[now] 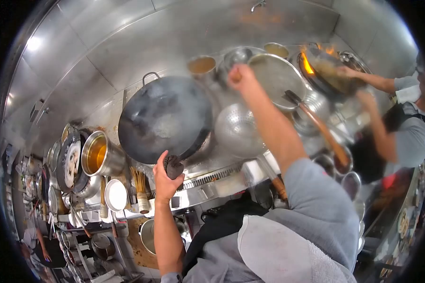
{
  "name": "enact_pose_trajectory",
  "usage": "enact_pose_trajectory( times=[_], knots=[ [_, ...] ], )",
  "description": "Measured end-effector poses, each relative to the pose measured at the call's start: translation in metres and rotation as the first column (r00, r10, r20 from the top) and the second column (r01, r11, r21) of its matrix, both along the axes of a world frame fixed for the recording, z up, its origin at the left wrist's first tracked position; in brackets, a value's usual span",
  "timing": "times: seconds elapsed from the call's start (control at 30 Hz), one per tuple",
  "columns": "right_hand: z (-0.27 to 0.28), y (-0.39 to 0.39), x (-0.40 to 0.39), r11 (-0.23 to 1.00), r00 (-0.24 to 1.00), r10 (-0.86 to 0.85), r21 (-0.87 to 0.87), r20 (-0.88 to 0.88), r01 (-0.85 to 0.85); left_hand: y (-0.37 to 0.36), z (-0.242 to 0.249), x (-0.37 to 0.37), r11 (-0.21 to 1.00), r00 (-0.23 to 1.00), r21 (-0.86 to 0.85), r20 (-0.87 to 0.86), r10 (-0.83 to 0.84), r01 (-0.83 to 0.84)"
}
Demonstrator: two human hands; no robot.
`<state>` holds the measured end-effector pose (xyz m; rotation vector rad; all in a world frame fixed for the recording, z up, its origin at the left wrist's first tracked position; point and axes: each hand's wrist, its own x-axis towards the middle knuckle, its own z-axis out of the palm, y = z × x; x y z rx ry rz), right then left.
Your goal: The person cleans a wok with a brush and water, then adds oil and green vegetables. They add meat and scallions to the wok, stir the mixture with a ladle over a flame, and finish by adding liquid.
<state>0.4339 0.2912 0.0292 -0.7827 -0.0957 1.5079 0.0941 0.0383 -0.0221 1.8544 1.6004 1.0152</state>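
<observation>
A big dark wok (165, 120) with steam over it sits on the range at centre left. My left hand (166, 181) is wrapped round a dark cloth (174, 166) at the wok's near edge. Up and to the right, my right hand (241, 77) is closed above the back of the range, near a metal bowl (237, 57) and a pot of brownish liquid (202, 65). Blur hides whether it holds anything. Below my right forearm lies a perforated strainer (238, 132).
A co-worker (406, 127) at the right handles a wok (333, 75) beside flames. A large pot (278, 80) with a wooden-handled ladle (323, 127) stands between us. At left are a pot of amber liquid (97, 153), bamboo brushes (140, 188) and a white bowl (116, 195).
</observation>
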Motion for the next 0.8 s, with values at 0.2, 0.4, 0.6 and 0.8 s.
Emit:
enact_pose_trajectory(
  times=[0.2,0.4,0.6,0.8],
  knots=[
    [0.052,-0.078,-0.023,0.946,0.983,0.176,0.268,0.058,-0.185,0.004,-0.006,-0.004,0.999,0.999,0.008,0.006,-0.035,0.035],
    [0.06,-0.188,-0.083,0.851,0.842,0.487,0.342,-0.23,-0.399,0.011,-0.009,-0.006,0.98,0.99,0.16,-0.1,-0.105,0.12],
    [0.025,-0.253,-0.117,0.867,0.592,0.46,0.189,-0.662,-0.462,0.008,0.008,-0.002,0.99,0.988,0.06,-0.099,-0.117,0.124],
    [-0.008,-0.265,-0.078,0.794,0.778,0.607,-0.089,0.161,-0.601,0.007,0.002,-0.006,0.989,0.992,0.091,-0.061,-0.112,0.118]
  ],
)
